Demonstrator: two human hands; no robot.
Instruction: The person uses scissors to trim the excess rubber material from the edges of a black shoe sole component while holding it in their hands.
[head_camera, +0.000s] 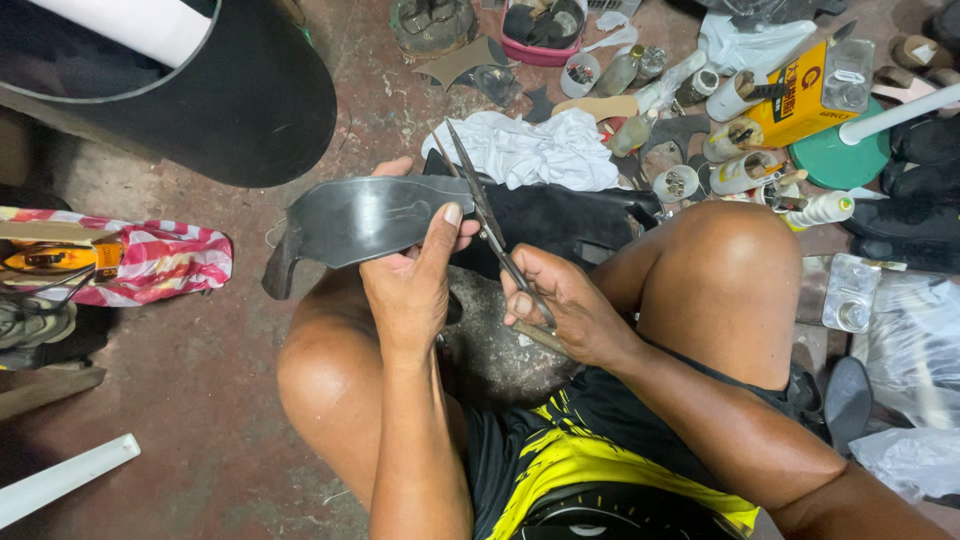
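Closely Gripped: Scissors Meeting a Dark Sheet

Left hand (410, 275) is clamping a dark rubbery sheet (350, 218), its fingers (447, 232) curled shut over the near edge with the thumb pressing on top. Right hand (565, 310) is closing tight around the handles of the scissors (490, 225), whose blades are running up past the left thumb, lying against the sheet's right end. Beyond the fingertips a white cloth (530, 150) is lying on the floor (180, 370), near small bottles (630, 75).
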